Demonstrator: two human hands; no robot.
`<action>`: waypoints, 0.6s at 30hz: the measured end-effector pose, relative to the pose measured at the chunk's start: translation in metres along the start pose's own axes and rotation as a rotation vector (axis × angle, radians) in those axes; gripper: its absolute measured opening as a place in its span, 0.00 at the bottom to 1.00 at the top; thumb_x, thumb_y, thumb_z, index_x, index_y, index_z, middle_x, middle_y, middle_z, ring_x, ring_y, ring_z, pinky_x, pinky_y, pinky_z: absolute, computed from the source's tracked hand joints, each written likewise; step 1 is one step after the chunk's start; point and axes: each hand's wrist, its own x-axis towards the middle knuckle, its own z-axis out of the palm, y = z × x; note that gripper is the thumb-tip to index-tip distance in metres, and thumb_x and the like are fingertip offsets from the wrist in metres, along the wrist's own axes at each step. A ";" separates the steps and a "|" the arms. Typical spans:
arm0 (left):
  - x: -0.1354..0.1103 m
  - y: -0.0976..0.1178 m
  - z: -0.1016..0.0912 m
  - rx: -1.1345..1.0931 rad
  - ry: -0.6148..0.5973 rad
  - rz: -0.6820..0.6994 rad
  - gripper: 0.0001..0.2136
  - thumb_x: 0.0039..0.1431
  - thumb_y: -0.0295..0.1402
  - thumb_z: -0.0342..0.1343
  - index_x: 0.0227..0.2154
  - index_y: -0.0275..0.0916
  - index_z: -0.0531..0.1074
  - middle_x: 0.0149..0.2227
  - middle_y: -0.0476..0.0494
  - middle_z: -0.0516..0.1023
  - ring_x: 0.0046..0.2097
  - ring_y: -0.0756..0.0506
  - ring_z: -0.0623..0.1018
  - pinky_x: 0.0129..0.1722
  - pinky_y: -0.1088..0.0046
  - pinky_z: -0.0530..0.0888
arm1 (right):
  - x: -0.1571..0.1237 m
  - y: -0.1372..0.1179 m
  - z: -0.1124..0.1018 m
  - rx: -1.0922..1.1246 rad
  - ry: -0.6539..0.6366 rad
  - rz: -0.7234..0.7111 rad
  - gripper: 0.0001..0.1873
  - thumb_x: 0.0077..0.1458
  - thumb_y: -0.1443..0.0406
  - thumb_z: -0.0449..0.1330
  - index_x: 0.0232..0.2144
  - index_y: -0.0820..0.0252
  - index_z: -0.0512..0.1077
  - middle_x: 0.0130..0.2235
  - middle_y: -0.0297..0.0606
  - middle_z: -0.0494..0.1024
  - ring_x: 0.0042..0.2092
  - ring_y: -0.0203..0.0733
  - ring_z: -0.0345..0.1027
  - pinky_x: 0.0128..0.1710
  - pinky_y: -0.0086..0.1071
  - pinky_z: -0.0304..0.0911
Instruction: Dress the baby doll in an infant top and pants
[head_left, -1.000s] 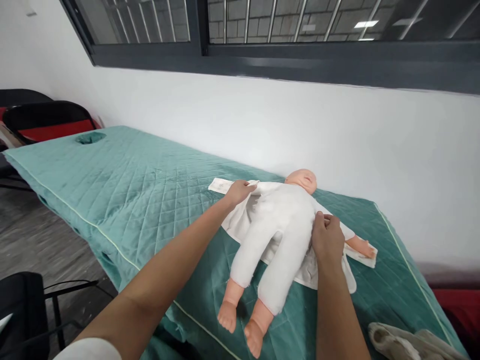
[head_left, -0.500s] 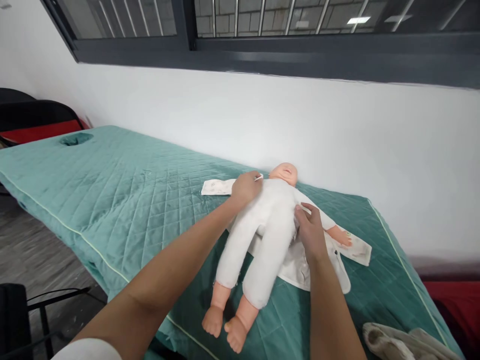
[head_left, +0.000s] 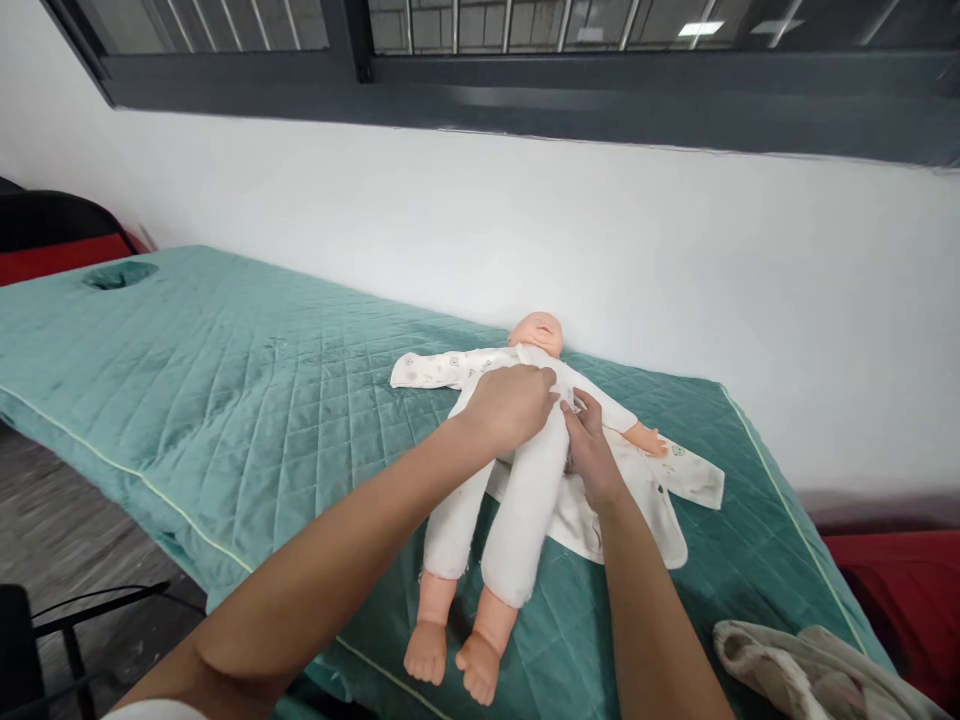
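Centrally, both hands (head_left: 517, 405) half-curled at white-clad doll (head_left: 529, 505), grip unclear, shirt sleeve (head_left: 427, 371) printed with small motifs

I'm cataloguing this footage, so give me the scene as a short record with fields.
Doll: on its back, head toward the white wall, bare feet nearest the camera
Garment: white printed baby shirt, partly under the doll, sleeves out to both sides
Left hand: curled over the doll's torso; grip unclear
Right hand: at the doll's side; grip unclear
Surface: green quilted cover with a hole, picture left
Nearby: crumpled beige cloth, picture lower right
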 end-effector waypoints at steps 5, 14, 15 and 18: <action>-0.050 -0.003 -0.015 -0.446 0.166 -0.026 0.10 0.65 0.34 0.53 0.43 0.44 0.78 0.39 0.43 0.82 0.41 0.42 0.80 0.43 0.65 0.75 | -0.001 0.000 0.002 0.006 0.049 -0.007 0.35 0.56 0.42 0.56 0.61 0.48 0.61 0.49 0.39 0.74 0.49 0.47 0.71 0.45 0.41 0.71; -0.105 -0.043 -0.021 -1.101 0.303 -0.178 0.08 0.62 0.38 0.55 0.41 0.45 0.75 0.35 0.46 0.79 0.39 0.45 0.80 0.45 0.63 0.79 | -0.004 -0.001 0.003 0.012 0.076 -0.007 0.34 0.57 0.43 0.56 0.60 0.51 0.62 0.49 0.38 0.74 0.49 0.46 0.70 0.49 0.41 0.68; -0.107 -0.046 -0.018 -0.997 0.326 -0.163 0.08 0.63 0.38 0.55 0.42 0.45 0.75 0.39 0.45 0.79 0.43 0.44 0.80 0.48 0.62 0.78 | -0.005 -0.001 0.003 0.009 0.075 -0.005 0.33 0.58 0.44 0.56 0.60 0.51 0.62 0.49 0.38 0.74 0.50 0.46 0.70 0.49 0.41 0.67; -0.114 -0.048 -0.003 -0.639 0.344 -0.136 0.10 0.64 0.38 0.55 0.46 0.45 0.74 0.47 0.43 0.78 0.48 0.42 0.77 0.51 0.60 0.75 | -0.005 -0.002 0.002 0.003 0.067 -0.005 0.33 0.58 0.44 0.56 0.60 0.51 0.63 0.46 0.37 0.75 0.47 0.46 0.71 0.50 0.41 0.67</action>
